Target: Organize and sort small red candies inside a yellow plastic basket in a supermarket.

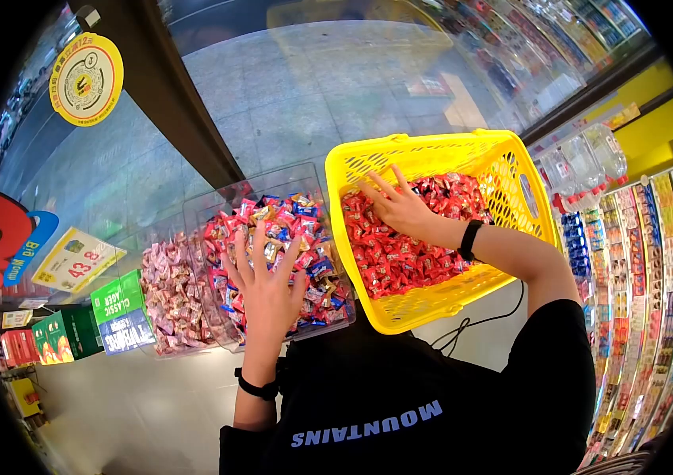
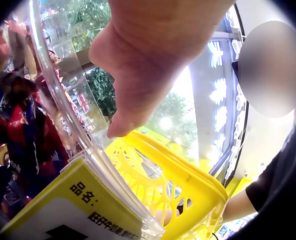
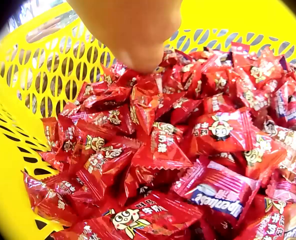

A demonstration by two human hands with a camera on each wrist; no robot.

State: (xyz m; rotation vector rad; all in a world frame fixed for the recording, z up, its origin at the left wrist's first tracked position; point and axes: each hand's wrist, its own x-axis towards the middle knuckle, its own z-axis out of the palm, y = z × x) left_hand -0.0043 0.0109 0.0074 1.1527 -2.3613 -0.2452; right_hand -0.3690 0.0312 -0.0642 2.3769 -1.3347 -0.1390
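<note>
My left hand [image 1: 266,285], fingers spread, is over a clear plastic bin [image 1: 347,317] of mixed red, blue and gold wrapped candies [image 1: 316,252]. In the left wrist view that hand [image 2: 143,65] shows above the bin's edge, with no candy visible in it. Inside the yellow basket [image 1: 392,321], my right hand [image 1: 404,212] has its fingers extended over a heap of red wrapped candies [image 1: 400,265]. The right wrist view shows part of the hand [image 3: 133,35] right at the heap. A pink-purple wrapped candy [image 3: 218,190] lies among the red ones [image 3: 160,145].
A second clear bin of pale pink candies [image 1: 174,297] adjoins on the left. Yellow price cards [image 1: 79,260] and boxes [image 1: 122,313] stand beyond it. Glass lies behind the bins, with a dark post [image 1: 178,87]. Stocked shelves [image 1: 637,261] line the right; a cable [image 1: 463,324] hangs below the basket.
</note>
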